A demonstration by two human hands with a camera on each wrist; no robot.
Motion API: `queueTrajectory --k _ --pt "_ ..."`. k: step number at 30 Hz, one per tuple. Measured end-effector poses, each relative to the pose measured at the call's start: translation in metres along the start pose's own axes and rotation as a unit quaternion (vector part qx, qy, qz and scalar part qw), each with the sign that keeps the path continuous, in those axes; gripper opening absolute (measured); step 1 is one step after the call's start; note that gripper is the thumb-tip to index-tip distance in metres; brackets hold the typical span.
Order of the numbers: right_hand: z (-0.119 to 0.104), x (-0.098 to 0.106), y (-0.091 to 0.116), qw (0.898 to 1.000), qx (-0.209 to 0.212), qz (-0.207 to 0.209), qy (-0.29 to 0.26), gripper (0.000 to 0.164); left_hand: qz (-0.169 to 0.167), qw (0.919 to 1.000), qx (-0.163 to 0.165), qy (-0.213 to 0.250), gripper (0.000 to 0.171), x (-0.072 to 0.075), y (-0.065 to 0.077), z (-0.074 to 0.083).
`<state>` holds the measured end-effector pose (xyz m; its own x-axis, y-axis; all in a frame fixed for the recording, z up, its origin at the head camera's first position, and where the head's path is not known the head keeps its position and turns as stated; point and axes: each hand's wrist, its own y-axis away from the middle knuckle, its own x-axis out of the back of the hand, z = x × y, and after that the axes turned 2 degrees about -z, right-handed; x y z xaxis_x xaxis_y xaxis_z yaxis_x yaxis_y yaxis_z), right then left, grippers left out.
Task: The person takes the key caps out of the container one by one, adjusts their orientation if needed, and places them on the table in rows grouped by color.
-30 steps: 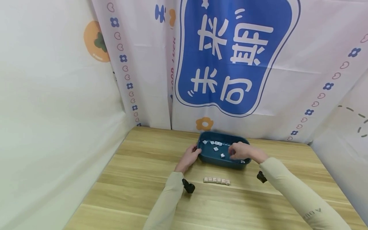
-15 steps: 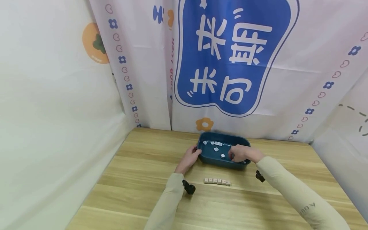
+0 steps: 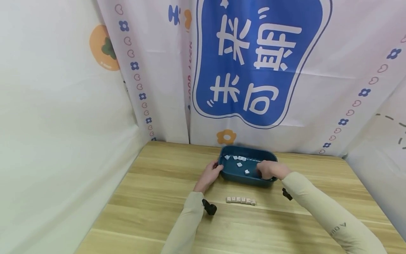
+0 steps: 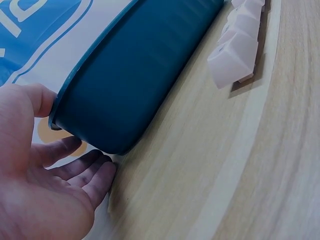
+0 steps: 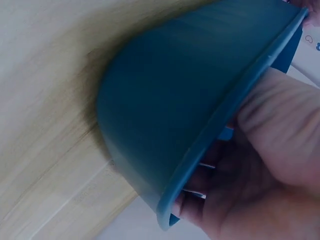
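A dark teal plastic bin [image 3: 242, 180] stands near the back edge of the wooden table. My left hand [image 3: 208, 175] holds its left end; in the left wrist view the thumb hooks over the rim and the other fingers [image 4: 97, 180] lie along the outside wall. Over the opposite end reaches my right hand [image 3: 272, 170], fingers pointing down inside the bin. The bin wall hides its fingertips in the right wrist view, so I cannot tell whether they pinch anything. Several small white keycaps [image 3: 239, 164] lie scattered on the bin floor, mostly toward the left and middle.
In front of the bin, several pale pink keycaps [image 3: 238, 200] form a side-by-side row, the rightmost slightly askew. A printed cloth curtain [image 3: 168, 106] hangs right behind the bin. White fabric walls [image 3: 63, 141] border the table on both sides.
My right hand has dipped slightly deeper into the right end of the bin, its fingertips shifting a little rightward. The left hand keeps its place on the bin, and the keycap row is unchanged.
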<state>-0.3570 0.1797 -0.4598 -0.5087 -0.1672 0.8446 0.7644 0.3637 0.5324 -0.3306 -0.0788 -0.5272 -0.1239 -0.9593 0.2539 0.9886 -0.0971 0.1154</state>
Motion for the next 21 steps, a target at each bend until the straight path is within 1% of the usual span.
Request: queueTrajectory --k 3,9,15,18,21 --pt "-0.0005 -0.0013 0.0009 1.0 -0.014 -0.003 -0.005 0.024 0.001 1.0 -0.002 -0.002 0.057 0.0 -0.0001 -0.0001" --pt "-0.0012 -0.0049 -0.0025 1.0 -0.012 -0.008 0.004 0.022 0.0 1.0 -0.001 -0.006 0.056 -0.0007 0.0015 -0.001" --pt "0.0003 -0.004 -0.0032 1.0 0.013 -0.002 0.004 0.02 0.0 1.0 0.005 0.003 0.057 0.0005 0.0022 -0.0007" --pt "0.0036 -0.0009 -0.0052 0.999 0.037 0.016 -0.012 0.018 0.0 1.0 0.007 0.005 0.058 0.0012 0.0024 -0.0001" --pt "0.0083 0.0043 -0.0067 0.996 0.058 0.051 -0.038 0.014 0.001 1.0 0.007 0.006 0.059 0.0018 0.0021 0.0011"
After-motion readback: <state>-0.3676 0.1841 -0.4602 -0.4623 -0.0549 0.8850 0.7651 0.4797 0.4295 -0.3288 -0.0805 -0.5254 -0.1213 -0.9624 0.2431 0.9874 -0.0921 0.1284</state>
